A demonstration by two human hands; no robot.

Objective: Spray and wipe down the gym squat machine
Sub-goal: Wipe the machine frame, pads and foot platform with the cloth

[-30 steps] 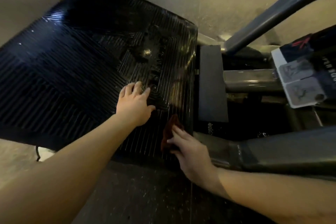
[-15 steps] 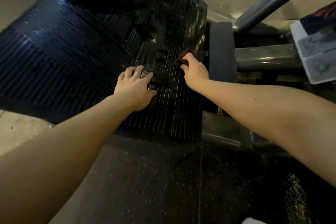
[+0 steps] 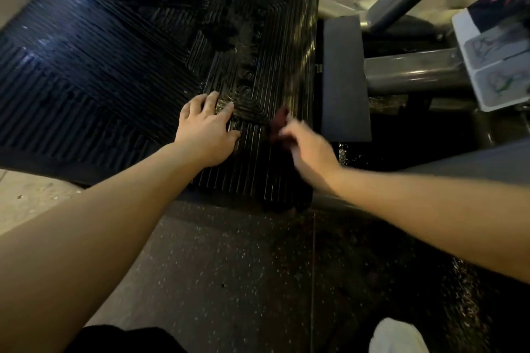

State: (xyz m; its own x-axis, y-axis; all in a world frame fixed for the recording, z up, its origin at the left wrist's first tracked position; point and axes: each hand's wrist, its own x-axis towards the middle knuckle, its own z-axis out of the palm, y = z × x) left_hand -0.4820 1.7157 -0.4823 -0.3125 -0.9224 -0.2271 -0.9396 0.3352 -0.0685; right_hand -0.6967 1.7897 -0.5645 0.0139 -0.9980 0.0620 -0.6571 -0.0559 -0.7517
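Note:
The squat machine's black ribbed foot plate (image 3: pixel 120 71) fills the upper left and glistens wet around its middle. My left hand (image 3: pixel 206 130) rests flat on the plate near its lower right part, fingers spread. My right hand (image 3: pixel 308 146), blurred by motion, grips a dark red cloth (image 3: pixel 278 123) and presses it on the plate's right strip, just right of my left hand.
A flat black pad (image 3: pixel 344 80) lies right of the plate. Grey steel frame tubes (image 3: pixel 413 71) run across the right, with a white instruction placard (image 3: pixel 499 63) at the far right. Speckled rubber floor (image 3: pixel 235 272) lies below, and a white shoe (image 3: pixel 397 337) shows at the bottom.
My right hand has pulled the cloth back down the plate's right strip toward me, after pushing it up half a second ago. My left hand has stayed planted on the plate.

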